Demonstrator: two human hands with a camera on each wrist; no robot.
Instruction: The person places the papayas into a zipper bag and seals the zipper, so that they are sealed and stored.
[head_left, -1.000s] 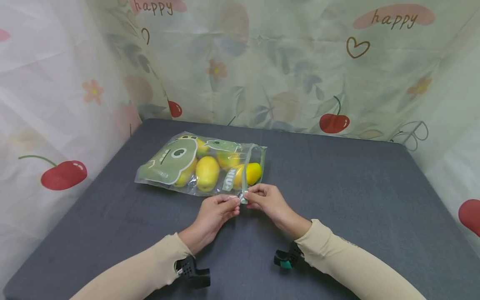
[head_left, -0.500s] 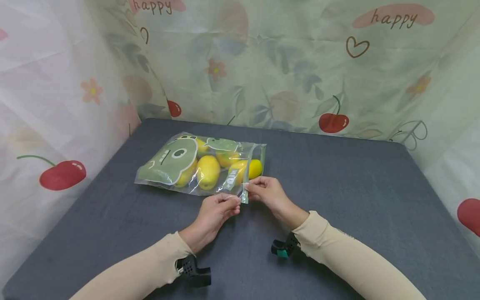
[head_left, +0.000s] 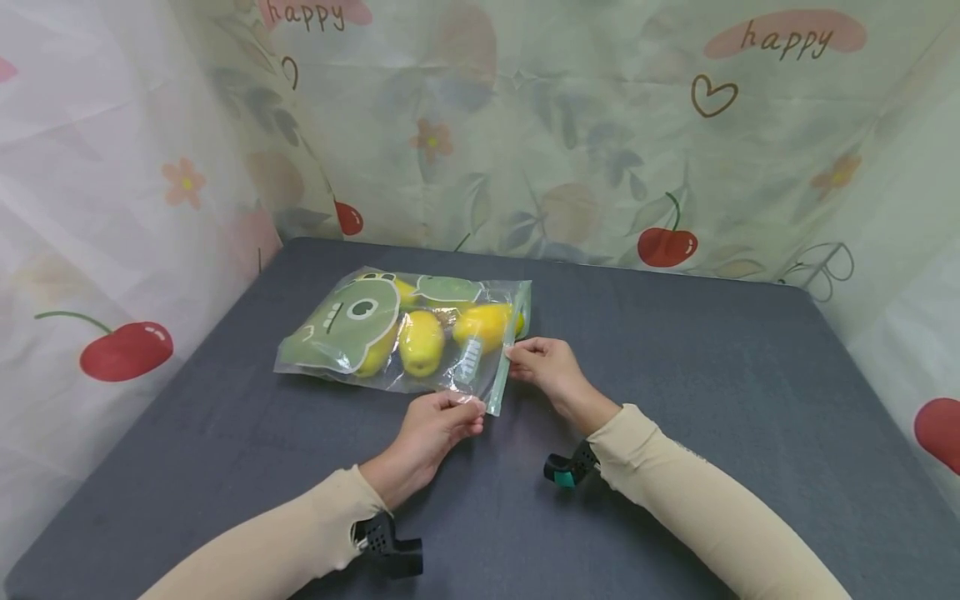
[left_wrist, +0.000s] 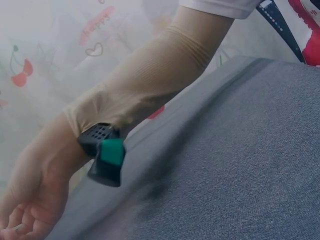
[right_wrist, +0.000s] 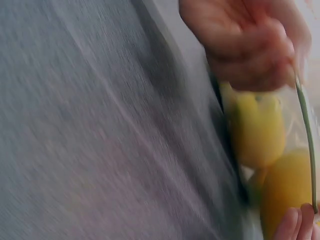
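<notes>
A clear zip bag (head_left: 300, 358) with a green cartoon print lies on the dark table, holding several yellow mangoes (head_left: 422, 343). My left hand (head_left: 429, 429) pinches its near right corner. Farther up the green strip (head_left: 504, 367) at the bag's mouth, my right hand (head_left: 551, 371) pinches the edge between thumb and fingers. In the right wrist view the edge strip (right_wrist: 307, 132) runs from the left hand (right_wrist: 255, 47) down to the right fingertips (right_wrist: 300, 222). The left wrist view catches my right hand (left_wrist: 37, 192), its fingers curled, the bag out of frame.
Dark grey cloth covers the table (head_left: 675, 375). A printed curtain (head_left: 525, 125) encloses the back and sides. Black camera mounts hang under both wrists, the left mount (head_left: 390, 546) low over the table. A thin wire loop (head_left: 832, 267) shows at the far right corner.
My right hand has slid away from me along the bag's edge strip, away from the left hand. The left hand stays at the corner; the strip has shifted slightly right.
</notes>
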